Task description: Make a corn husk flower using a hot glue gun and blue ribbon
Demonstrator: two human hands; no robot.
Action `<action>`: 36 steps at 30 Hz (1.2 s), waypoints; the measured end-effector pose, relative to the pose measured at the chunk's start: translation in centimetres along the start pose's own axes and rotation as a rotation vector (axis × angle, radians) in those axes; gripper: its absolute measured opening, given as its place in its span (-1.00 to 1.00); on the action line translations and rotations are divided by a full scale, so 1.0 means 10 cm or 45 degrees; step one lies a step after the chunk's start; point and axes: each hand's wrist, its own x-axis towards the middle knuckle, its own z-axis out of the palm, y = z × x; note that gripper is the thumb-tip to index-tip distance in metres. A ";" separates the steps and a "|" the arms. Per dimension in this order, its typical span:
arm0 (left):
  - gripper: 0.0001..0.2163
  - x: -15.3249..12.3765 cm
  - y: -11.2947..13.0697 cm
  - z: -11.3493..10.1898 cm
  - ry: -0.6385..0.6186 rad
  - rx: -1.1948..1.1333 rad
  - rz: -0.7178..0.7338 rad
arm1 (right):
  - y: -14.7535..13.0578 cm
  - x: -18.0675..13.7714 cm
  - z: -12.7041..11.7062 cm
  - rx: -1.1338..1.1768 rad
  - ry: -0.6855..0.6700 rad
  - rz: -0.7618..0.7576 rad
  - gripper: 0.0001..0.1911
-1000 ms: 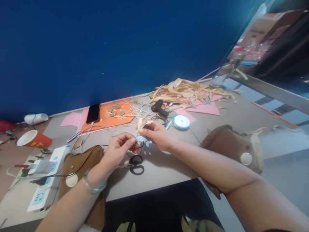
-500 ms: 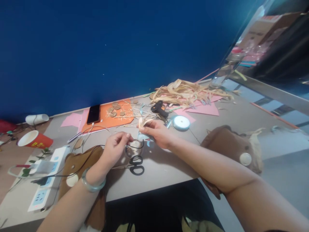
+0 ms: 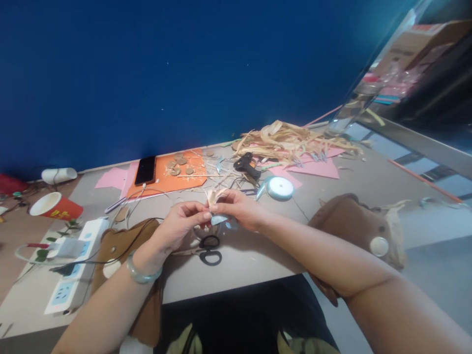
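Note:
My left hand point(image 3: 180, 227) and my right hand point(image 3: 239, 209) meet above the grey table point(image 3: 258, 255), fingertips pinched together. Between them is a small bundle of tan dried-leaf strips point(image 3: 213, 197) with a pale blue ribbon piece point(image 3: 220, 219) hanging under it. My right hand pinches the bundle from the right. My left hand's thumb and forefinger close on it from the left. Black-handled scissors point(image 3: 209, 250) lie on the table just below my hands. A green bangle point(image 3: 142, 275) is on my left wrist.
A pile of dried strips point(image 3: 291, 140) on pink paper point(image 3: 317, 167), a black glue gun point(image 3: 246, 166), a pale blue ribbon roll point(image 3: 280, 187), a phone point(image 3: 146, 169) on orange card point(image 3: 177, 179), a power strip point(image 3: 73, 265), a red cup point(image 3: 55, 206), brown plush pieces point(image 3: 357, 226).
My left hand has come back up to the right and joined my right hand on the bundle. My right hand has stayed nearly still.

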 end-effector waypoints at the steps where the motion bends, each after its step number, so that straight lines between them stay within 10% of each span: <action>1: -0.81 0.00 0.01 0.00 -0.008 -0.018 -0.021 | 0.00 0.00 0.00 0.001 -0.009 0.008 -0.68; 9: -0.82 -0.03 0.02 -0.02 -0.046 -0.062 -0.121 | 0.06 0.03 -0.03 -0.157 -0.072 -0.136 -0.71; 14: -0.83 0.04 0.06 -0.18 0.170 -0.119 0.136 | -0.04 -0.09 -0.05 -1.012 0.570 -1.066 -0.74; 16: -0.84 0.07 0.08 -0.26 0.269 -0.144 0.197 | -0.07 -0.18 0.01 -1.382 0.346 -1.302 -0.89; 21: -0.81 0.11 0.11 -0.34 0.420 -0.228 0.252 | 0.08 -0.30 0.23 -2.135 -0.491 -0.965 -0.77; 36: -0.78 0.06 0.17 -0.26 0.495 -0.170 0.347 | 0.14 -0.22 0.27 -2.248 -0.555 -0.353 -0.74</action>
